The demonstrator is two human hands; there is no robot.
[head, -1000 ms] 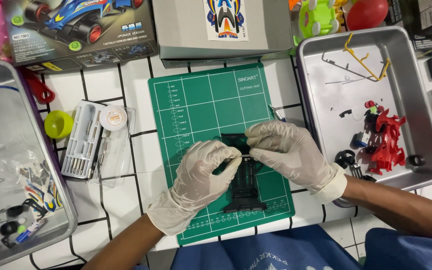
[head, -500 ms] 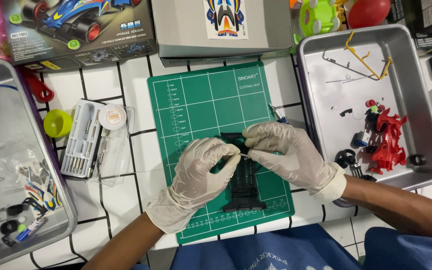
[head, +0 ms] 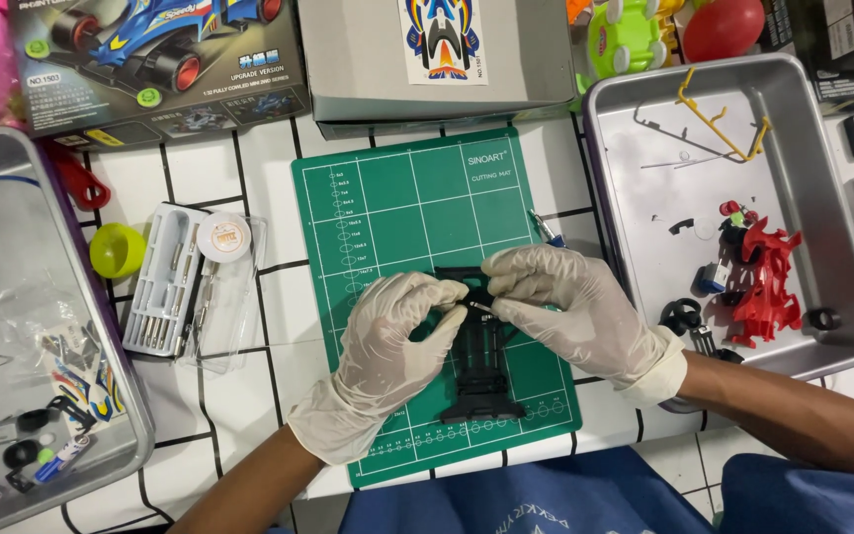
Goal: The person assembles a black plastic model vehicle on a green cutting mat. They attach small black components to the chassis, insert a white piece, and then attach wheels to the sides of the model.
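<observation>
A black toy car chassis (head: 481, 371) lies on a green cutting mat (head: 407, 208) in the middle of the tiled table. Both of my hands wear white gloves and meet over the chassis's far end. My left hand (head: 387, 346) pinches that end from the left. My right hand (head: 565, 311) holds a small thin silver part against it from the right; the fingertips nearly touch. The front of the chassis is hidden under my fingers.
A metal tray (head: 822, 178) on the right holds red and black car parts and a yellow sprue. Another tray (head: 111, 396) at the left holds small parts and stickers. A clear screwdriver case (head: 175, 282), a green cap (head: 116, 249) and model boxes (head: 160, 54) lie beyond.
My hands have drawn slightly apart and shifted over the chassis's far end; the right hand's fingers now pinch a small silver part at the chassis. The chassis stays in place.
</observation>
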